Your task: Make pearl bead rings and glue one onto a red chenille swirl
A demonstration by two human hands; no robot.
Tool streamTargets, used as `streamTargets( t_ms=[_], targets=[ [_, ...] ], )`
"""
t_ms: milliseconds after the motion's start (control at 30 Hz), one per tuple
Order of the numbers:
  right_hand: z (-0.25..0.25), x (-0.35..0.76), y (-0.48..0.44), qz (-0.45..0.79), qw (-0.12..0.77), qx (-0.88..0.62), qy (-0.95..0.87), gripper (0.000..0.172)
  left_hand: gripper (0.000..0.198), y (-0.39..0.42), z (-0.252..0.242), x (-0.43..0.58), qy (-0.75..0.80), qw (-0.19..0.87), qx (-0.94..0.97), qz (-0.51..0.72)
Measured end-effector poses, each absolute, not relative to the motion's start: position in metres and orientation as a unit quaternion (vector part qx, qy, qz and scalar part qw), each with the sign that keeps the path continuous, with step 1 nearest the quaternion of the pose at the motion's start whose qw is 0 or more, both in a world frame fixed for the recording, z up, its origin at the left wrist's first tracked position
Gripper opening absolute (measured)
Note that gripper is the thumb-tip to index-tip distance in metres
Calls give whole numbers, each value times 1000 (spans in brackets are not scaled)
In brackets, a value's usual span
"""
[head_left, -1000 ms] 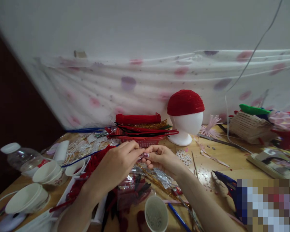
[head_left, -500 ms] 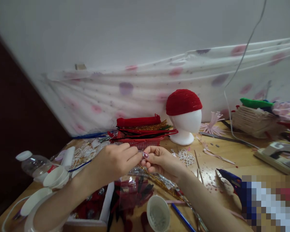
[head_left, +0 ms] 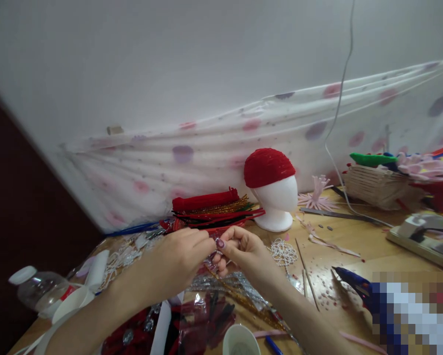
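Observation:
My left hand [head_left: 179, 259] and my right hand [head_left: 241, 249] meet above the wooden table [head_left: 354, 241], fingertips pinched together on a small item that I cannot make out. Both sets of fingers are curled closed. Right below them lie clear plastic bags [head_left: 221, 288] with gold and dark pipe cleaners. Behind the hands stands a red basket [head_left: 221, 229] piled with red, gold and black pipe cleaners [head_left: 210, 207]. A white foam head [head_left: 276, 202] wearing a red cap [head_left: 267, 165] stands just right of the basket.
A plastic bottle [head_left: 36, 291] and paper cups [head_left: 71, 308] sit at the left; another cup [head_left: 239, 340] at the bottom edge. White bead lace [head_left: 283, 249], wooden sticks [head_left: 306, 273], a blue glue gun [head_left: 350, 281] and a woven basket [head_left: 376, 185] lie to the right. A spotted cloth [head_left: 206, 153] covers the wall.
The view has tilted and shifted, so the table things slid left and down. Both hands stayed pinched together, moving slightly lower in the picture.

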State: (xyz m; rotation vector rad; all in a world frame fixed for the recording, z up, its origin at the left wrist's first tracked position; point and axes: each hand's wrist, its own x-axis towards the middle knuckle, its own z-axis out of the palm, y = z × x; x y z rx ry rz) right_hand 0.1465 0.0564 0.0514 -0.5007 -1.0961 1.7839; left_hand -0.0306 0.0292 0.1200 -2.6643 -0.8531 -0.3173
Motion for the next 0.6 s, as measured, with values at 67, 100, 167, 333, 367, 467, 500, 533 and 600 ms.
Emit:
streamTargets(
  t_ms=[67, 100, 167, 333, 367, 467, 500, 533, 600],
  targets=[
    [53, 148, 56, 718, 486, -201, -455, 46, 22, 28, 117, -28, -337, 124, -926, -115],
    [53, 148, 55, 714, 491, -200, -457, 45, 21, 28, 115, -26, -351, 117, -921, -120],
    [54, 149, 54, 710, 495, -197, -462, 45, 20, 28, 113, -23, -355, 134, -914, -142],
    [58, 152, 55, 722, 466, -203, -469, 52, 21, 31, 109, -23, -285, 201, -912, -213],
    [58, 153, 55, 726, 451, -211, -474, 53, 20, 32, 109, -24, -272, 209, -913, -218],
    [57, 156, 55, 718, 411, -244, -506, 55, 19, 36, 106, -28, -227, 263, -911, -223],
    [56, 157, 55, 708, 403, -258, -520, 56, 19, 37, 106, -30, -212, 294, -907, -217],
    [55, 158, 55, 699, 398, -270, -529, 57, 21, 37, 105, -31, -197, 326, -901, -208],
    [53, 160, 54, 685, 394, -286, -542, 58, 27, 37, 105, -32, -175, 373, -892, -184]
  ],
)
